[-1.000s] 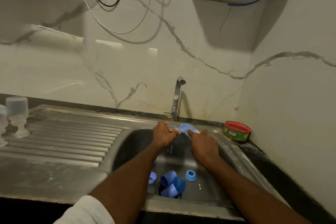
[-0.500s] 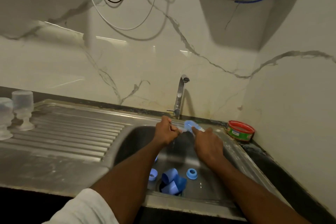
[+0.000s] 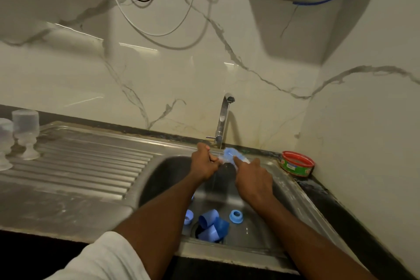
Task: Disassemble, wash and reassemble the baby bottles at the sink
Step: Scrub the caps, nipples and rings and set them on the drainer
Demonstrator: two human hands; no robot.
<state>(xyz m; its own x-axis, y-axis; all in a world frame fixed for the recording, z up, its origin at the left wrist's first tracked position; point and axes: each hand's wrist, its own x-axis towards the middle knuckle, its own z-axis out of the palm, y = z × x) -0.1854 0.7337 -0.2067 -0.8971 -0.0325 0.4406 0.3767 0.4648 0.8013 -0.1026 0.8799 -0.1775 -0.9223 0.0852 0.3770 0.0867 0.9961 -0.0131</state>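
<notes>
Head view (the only one): both hands meet under the tap [image 3: 223, 118], at the back edge of the sink [image 3: 293, 191]. The right hand [image 3: 253, 180] is wrapped round a pale blue baby bottle [image 3: 229, 155], held on its side w/ fingers curled and the forefinger laid along the top. The left hand [image 3: 203, 162] is closed in a loose fist, fingertips pinched at the bottle's near end, prob. working something in or around the mouth. Held there so rinse water falls into the basin, I'd judge; a thin stream runs down between the wrists.

Loose parts sit low in the basin, likely dropped there to wait their turn: blue caps [image 3: 212, 226] piled over the drain, a blue ring [image 3: 236, 216] just right of them, and another ring [image 3: 188, 217] partly behind the left forearm. On the ribbed drainboard [image 3: 86, 161] at far left stand two clear pieces [image 3: 25, 134] upside down (draining, looks like), well apart from the sink. A red-rimmed tin [image 3: 297, 163] sits in the counter corner.

Hard to tell: what the left fingers actually grip, whether brush, teat or bare rim, since the bottle is small and washed out. The bottle's far end is hidden by the right hand. The leftmost clear piece is cut by the frame edge. The drain itself is covered by the caps.
</notes>
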